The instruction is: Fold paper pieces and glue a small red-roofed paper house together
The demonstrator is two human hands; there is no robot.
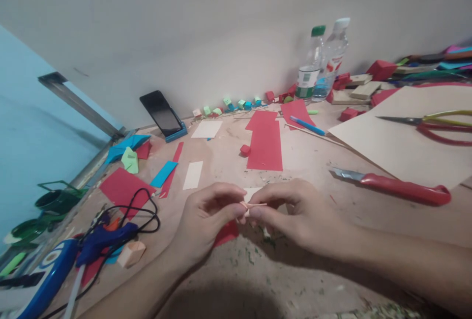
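Observation:
My left hand (210, 218) and my right hand (291, 211) meet at the middle of the table, fingertips almost touching. Between them is a small folded piece of pale paper (253, 205), pinched by thumb and fingers on both sides. Its lower part is partly hidden by my fingers. Red paper (225, 234) lies under my left hand, and a pale sheet (251, 193) shows just behind the fingertips. Beyond them are a large red paper rectangle (266, 146) and a small red paper cube (245, 150).
A red-handled knife (405, 188) and scissors (424, 121) lie at the right, the scissors on a large pale sheet (401, 139). A blue glue gun (105, 240) with a black cord is at the left. A phone (162, 112) and bottles (308, 80) stand behind.

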